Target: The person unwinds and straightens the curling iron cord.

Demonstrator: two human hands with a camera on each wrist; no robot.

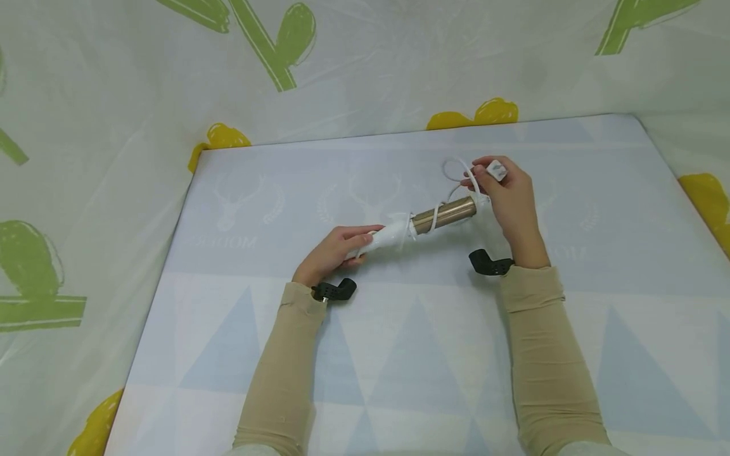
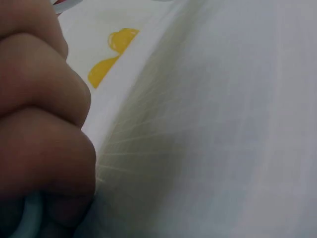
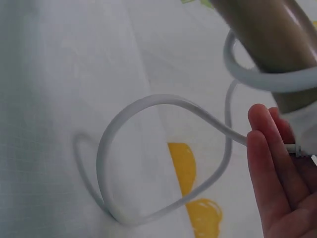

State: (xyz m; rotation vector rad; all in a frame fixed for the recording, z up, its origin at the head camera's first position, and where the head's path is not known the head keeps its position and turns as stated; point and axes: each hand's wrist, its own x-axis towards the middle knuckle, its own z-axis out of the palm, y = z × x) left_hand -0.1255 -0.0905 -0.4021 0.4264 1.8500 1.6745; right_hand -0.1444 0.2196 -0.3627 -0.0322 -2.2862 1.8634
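A curling iron with a white handle (image 1: pixel 390 235) and a gold-brown barrel (image 1: pixel 447 214) is held at a slant over the table, its tip toward the upper right. My left hand (image 1: pixel 338 248) grips the handle; in the left wrist view its fingers (image 2: pixel 44 114) are curled, with a bit of white cord (image 2: pixel 30 218) below them. White cord (image 3: pixel 163 99) winds round the barrel and hangs in a loose loop. Beside the barrel's tip, my right hand (image 1: pixel 511 197) pinches the cord's white plug (image 1: pixel 497 170). In the right wrist view, the cord runs behind its fingertips (image 3: pixel 258 144).
The table (image 1: pixel 422 354) wears a pale cloth with blue triangles and faint deer heads. Behind it and along the left hangs a white sheet (image 1: pixel 371 69) with green and yellow drawings. A black wrist mount (image 1: pixel 336 290) sits at the left wrist, another (image 1: pixel 489 262) at the right.
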